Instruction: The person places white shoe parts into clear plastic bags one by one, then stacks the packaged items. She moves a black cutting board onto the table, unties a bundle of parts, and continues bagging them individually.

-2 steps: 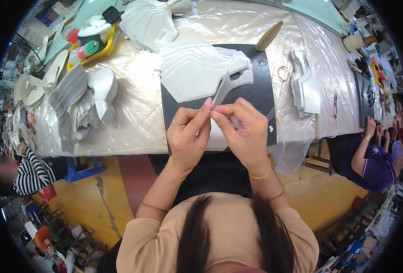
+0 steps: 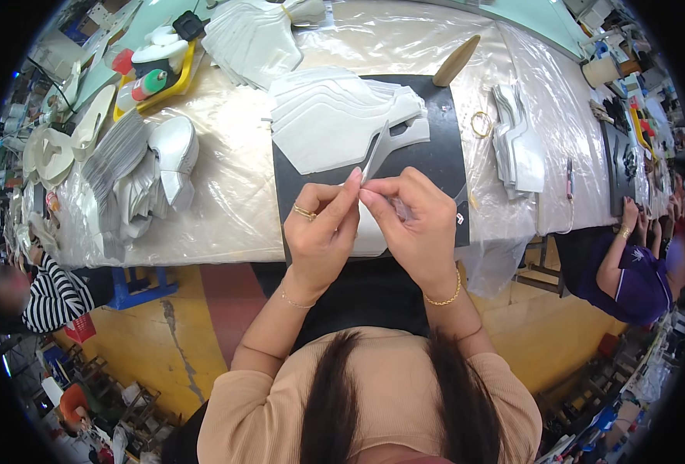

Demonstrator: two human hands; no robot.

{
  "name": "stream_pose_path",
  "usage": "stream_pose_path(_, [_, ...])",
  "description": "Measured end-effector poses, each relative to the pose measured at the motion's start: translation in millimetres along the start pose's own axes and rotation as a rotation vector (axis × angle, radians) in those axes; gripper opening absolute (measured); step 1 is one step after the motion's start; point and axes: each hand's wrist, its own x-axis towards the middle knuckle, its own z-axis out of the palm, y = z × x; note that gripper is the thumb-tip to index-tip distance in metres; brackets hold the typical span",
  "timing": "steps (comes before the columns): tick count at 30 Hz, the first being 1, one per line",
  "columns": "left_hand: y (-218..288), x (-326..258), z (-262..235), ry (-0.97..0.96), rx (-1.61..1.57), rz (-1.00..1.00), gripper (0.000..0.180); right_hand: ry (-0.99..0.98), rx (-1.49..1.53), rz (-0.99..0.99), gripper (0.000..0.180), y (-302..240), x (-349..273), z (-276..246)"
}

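My left hand and my right hand meet above a black board, with fingertips pinched together. Between them is the edge of a thin pale cut piece, which stands up slantwise and points away from me. Just beyond my fingers lies a fanned stack of white cut pieces. Another white piece shows partly beneath my hands on the board. My fingers hide the pinched end of the held piece.
A wooden-handled tool rests at the board's far right corner. To the right are banded-looking white pieces, a yellow ring and a pen-like tool. Bundled pieces and a yellow tray stand left. Co-workers sit on both sides.
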Motion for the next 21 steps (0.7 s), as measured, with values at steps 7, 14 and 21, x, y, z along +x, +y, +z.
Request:
stream_pose_path(7, [3.7, -4.2, 2.8, -0.035, -0.106, -0.058, 0.047, -0.028, 0.002, 0.004, 0.008, 1.9, 0.1, -7.5])
stream_pose_path(14, [11.1, -0.8, -7.4, -0.114, -0.575, -0.392, 0.033, -0.133, 0.191, 0.056, 0.006, 10.4, 1.8, -11.0])
stream_pose_path(21, [0.1, 6.6, -24.4, -0.147, -0.817, -0.710, 0.024, -0.187, 0.763, 0.161, 0.002, 40.9, -11.6, -14.6])
